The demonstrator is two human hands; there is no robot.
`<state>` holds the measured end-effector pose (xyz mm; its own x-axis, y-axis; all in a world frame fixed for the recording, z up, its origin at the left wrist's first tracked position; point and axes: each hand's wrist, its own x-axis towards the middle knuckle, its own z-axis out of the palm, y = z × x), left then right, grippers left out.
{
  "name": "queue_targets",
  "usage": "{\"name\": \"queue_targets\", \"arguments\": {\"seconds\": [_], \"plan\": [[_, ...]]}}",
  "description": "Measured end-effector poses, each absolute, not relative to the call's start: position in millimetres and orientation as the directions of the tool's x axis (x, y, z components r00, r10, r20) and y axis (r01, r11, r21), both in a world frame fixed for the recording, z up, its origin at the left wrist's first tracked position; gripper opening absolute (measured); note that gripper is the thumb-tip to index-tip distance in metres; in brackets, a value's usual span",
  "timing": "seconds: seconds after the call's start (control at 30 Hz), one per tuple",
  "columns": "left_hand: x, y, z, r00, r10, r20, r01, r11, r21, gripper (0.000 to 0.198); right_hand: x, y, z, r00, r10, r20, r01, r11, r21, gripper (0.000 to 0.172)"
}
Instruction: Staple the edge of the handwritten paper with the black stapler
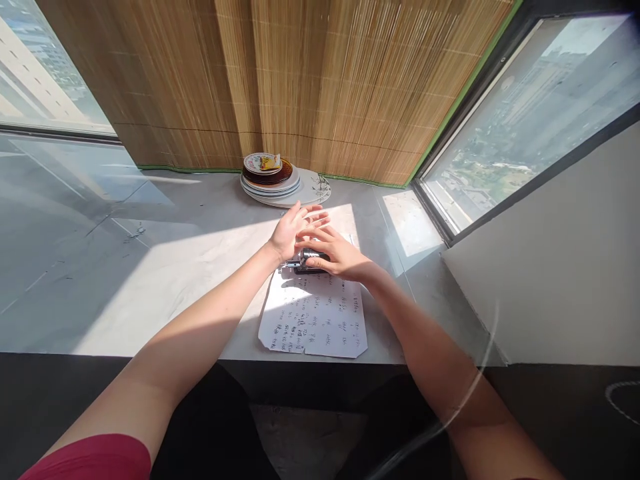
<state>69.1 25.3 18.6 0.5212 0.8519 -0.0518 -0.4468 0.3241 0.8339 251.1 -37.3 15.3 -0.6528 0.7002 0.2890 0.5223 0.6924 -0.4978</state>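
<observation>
At the near edge, a red sleeve (90, 460) covers the upper left arm. Two bare forearms reach forward over a pale grey stone surface (150, 267), half in sun and half in shade.

A sheet of paper (315, 317) covered in handwriting lies flat on the surface, on the near side of the grip. Its bottom edge sits close to the surface's front edge, probably so the far end of the sheet falls where both hands meet comfortably.

At that far end, the right hand (343, 259) is curled down over a small black stapler (305, 267). The grip is closed on it from above, with the fingers wrapped over the top. The stapler sits on the paper's far edge, and a bit of metal shows at its left end. Holding it from above seems to let the palm bear down on it.

Just left of the grip and slightly beyond it, the left hand (293, 230) is spread, fingers fanned and holding nothing. Whether it rests on the sheet or hovers just over it cannot be told.

Further back, well clear of the grip, a stack of plates (273, 179) stands against a bamboo blind (310, 87), seemingly pushed out of the way. On the right, a window (525, 113) shows a city far below.
</observation>
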Motion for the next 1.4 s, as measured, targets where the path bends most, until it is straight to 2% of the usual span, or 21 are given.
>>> {"name": "queue_targets", "arguments": {"seconds": [0.17,0.43,0.53,0.6,0.67,0.77,0.83,0.9,0.97,1.03,1.13,1.23,1.3,1.4], "plan": [[68.6,25.4,18.6,0.504,0.863,-0.022,-0.473,0.298,0.829,0.048,253.4,-33.4,9.3,-0.638,0.701,0.319,0.49,0.688,-0.535,0.049],[69.3,21.7,23.7,0.495,0.869,-0.026,-0.455,0.284,0.844,0.045,255.6,-35.5,13.5,-0.614,0.71,0.344,0.347,0.635,-0.69,0.053],[70.3,25.9,19.0,0.348,0.937,0.036,-0.464,0.139,0.875,0.033,271.3,-29.2,14.8,-0.49,0.779,0.392,0.377,0.594,-0.71,0.05],[67.8,31.6,12.2,0.155,0.982,0.11,-0.432,-0.033,0.901,0.019,291.8,-20.0,10.2,-0.266,0.86,0.436,0.474,0.51,-0.718,0.048],[61.7,37.0,5.8,-0.042,0.983,0.177,-0.251,-0.182,0.951,0.011,316.1,-10.1,1.3,-0.011,0.895,0.446,0.598,0.364,-0.715,0.047],[48.6,40.1,1.8,-0.21,0.923,0.321,0.241,-0.269,0.932,0.01,344.5,-1.2,-13.7,0.164,0.907,0.389,0.739,0.148,-0.657,0.031],[41.5,39.0,2.5,-0.204,0.91,0.362,0.541,-0.204,0.816,0.018,351.6,-0.2,-19.8,0.188,0.918,0.349,0.796,0.066,-0.601,0.023],[38.0,37.1,3.5,-0.139,0.944,0.301,0.737,-0.104,0.668,0.028,349.8,-1.3,-21.3,0.203,0.917,0.343,0.819,0.033,-0.572,0.024],[38.1,36.1,3.4,-0.073,0.972,0.223,0.834,-0.064,0.548,0.033,342.5,-2.9,-18.9,0.243,0.899,0.364,0.799,0.027,-0.601,0.023],[40.2,36.4,2.1,-0.043,0.973,0.226,0.87,-0.074,0.487,0.04,333.1,-4.8,-13.9,0.278,0.872,0.404,0.75,0.066,-0.658,0.02],[43.8,38.0,-0.6,-0.025,0.96,0.278,0.893,-0.103,0.437,0.048,318.7,-10.3,-4.0,0.156,0.874,0.461,0.634,0.269,-0.725,0.029],[45.5,38.9,-2.2,0.04,0.96,0.278,0.897,-0.157,0.413,0.042,306.5,-19.0,4.9,-0.222,0.868,0.445,0.403,0.497,-0.769,0.042],[45.5,38.9,-2.4,0.05,0.959,0.28,0.892,-0.169,0.419,0.034,300.0,-24.2,8.1,-0.47,0.793,0.387,0.277,0.549,-0.789,0.046],[44.2,39.5,-3.3,0.05,0.956,0.289,0.882,-0.179,0.437,0.023,292.5,-28.0,8.5,-0.667,0.696,0.265,0.264,0.553,-0.79,0.05]]}}
